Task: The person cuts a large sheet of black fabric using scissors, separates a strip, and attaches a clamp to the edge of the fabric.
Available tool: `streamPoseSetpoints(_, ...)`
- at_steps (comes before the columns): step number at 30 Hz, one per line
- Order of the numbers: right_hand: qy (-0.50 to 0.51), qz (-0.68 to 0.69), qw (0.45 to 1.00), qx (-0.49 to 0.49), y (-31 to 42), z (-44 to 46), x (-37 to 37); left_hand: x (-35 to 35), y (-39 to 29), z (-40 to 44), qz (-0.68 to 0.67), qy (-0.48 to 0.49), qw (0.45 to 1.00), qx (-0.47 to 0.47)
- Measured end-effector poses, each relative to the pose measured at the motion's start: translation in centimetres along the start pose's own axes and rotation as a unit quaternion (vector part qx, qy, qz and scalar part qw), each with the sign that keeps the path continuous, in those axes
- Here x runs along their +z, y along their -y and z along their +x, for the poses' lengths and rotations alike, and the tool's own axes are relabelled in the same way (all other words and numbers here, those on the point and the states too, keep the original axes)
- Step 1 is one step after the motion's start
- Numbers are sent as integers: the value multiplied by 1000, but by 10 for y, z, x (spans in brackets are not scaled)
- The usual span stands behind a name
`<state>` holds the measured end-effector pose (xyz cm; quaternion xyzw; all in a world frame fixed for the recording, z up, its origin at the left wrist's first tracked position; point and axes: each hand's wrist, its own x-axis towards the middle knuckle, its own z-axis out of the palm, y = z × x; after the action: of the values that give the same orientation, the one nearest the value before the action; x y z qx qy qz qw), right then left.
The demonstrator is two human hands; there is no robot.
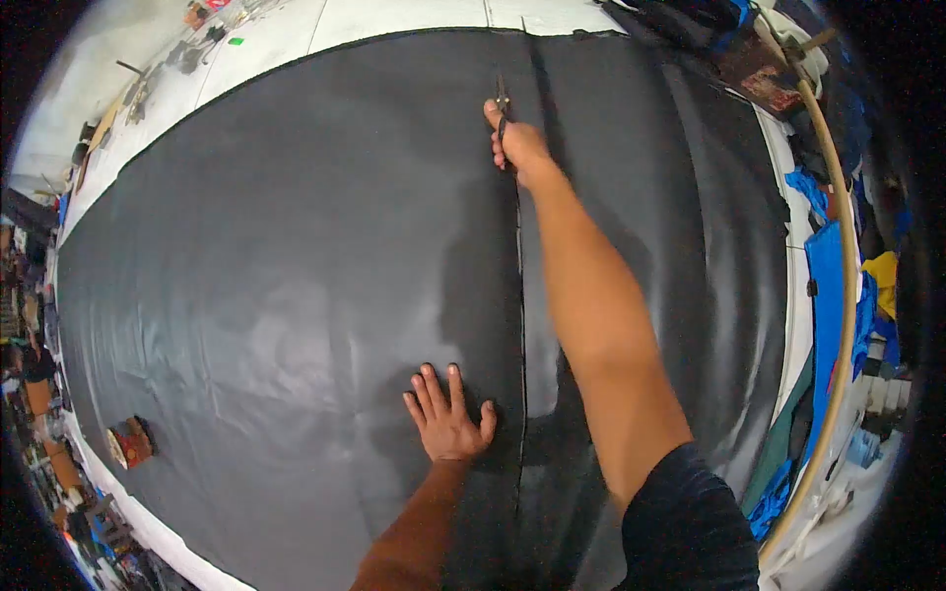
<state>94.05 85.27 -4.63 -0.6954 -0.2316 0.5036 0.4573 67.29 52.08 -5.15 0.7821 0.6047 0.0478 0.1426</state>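
Note:
A large sheet of black, slightly shiny material (pixel 296 217) lies spread before me, with a long cut line running away from me right of its middle. Far out along that line, my right hand (pixel 517 148) is closed round the handles of a pair of scissors (pixel 502 98), whose blades point toward the far edge. Behind the scissors the cut edges lie close together. My left hand (pixel 448 419) rests flat on the sheet, fingers spread, just left of the cut and nearer to me. Nothing is in it.
A small red and brown box-like object (pixel 131 443) sits on the sheet at the left. White floor tiles (pixel 266 49) border the far edge. Along the right curves a tan pole (pixel 838 197), beside blue material (pixel 826 295). Assorted clutter lines the left side.

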Motion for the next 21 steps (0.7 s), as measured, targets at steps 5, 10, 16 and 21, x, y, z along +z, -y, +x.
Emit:
streamPoseSetpoints(5, 53, 27, 998, -30, 41, 37, -13, 3, 1, 0, -4, 6, 1000, -3)
streamPoseSetpoints(10, 36, 16, 997, -66, 44, 77, -2, -6, -4, 3, -14, 40, 999, -23)
streamPoseSetpoints(16, -56, 50, 985, -157, 0, -56, 5, -5, -4, 2, -11, 15, 1000, -14)
streamPoseSetpoints(21, -58, 58, 989, -122, -120, -238, -45, -3, -4, 5, 1, -2, 1000, -14)
